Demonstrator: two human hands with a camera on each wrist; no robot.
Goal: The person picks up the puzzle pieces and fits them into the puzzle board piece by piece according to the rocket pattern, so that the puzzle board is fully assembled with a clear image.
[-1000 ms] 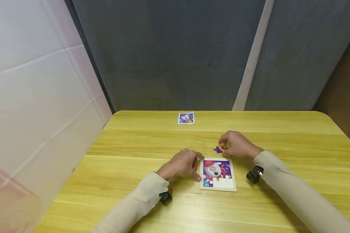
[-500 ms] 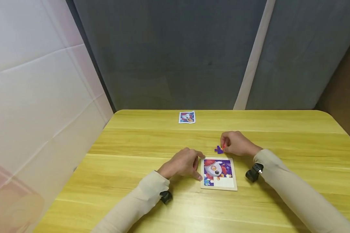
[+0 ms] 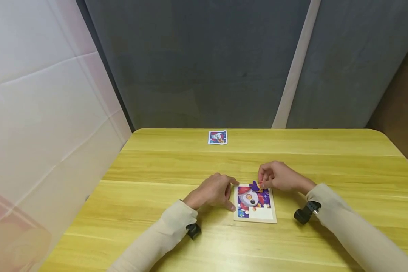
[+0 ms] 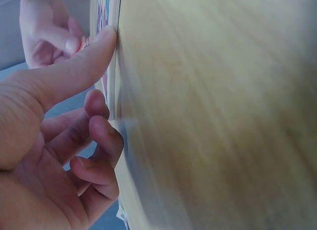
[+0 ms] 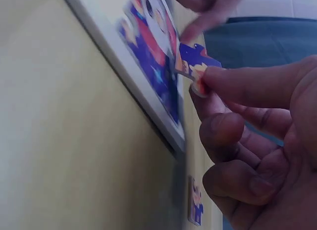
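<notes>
A wooden puzzle board (image 3: 271, 218) with a rocket picture lies on the yellow table (image 3: 156, 170) in front of me; its lower right part is bare. My left hand (image 3: 229, 195) rests at its left side, the straight thumb (image 4: 101, 42) pressing the board's edge (image 4: 117, 67) and the other fingers loosely curled. My right hand (image 3: 261, 184) pinches a purple and red puzzle piece (image 3: 258, 186) between thumb and forefinger, just over the board's top edge. In the right wrist view the piece (image 5: 194, 61) hangs a little above the board (image 5: 148, 52).
A small picture card (image 3: 217, 137) lies near the table's far edge, also seen as the card (image 5: 194, 209) in the right wrist view. Grey curtains stand behind the table and a pale wall on the left. Black wrist cameras (image 3: 304, 214) sit on both sleeves.
My right hand has lifted the piece off the table and brought it nearer, over the board's top edge. The left hand and the board have not moved.
</notes>
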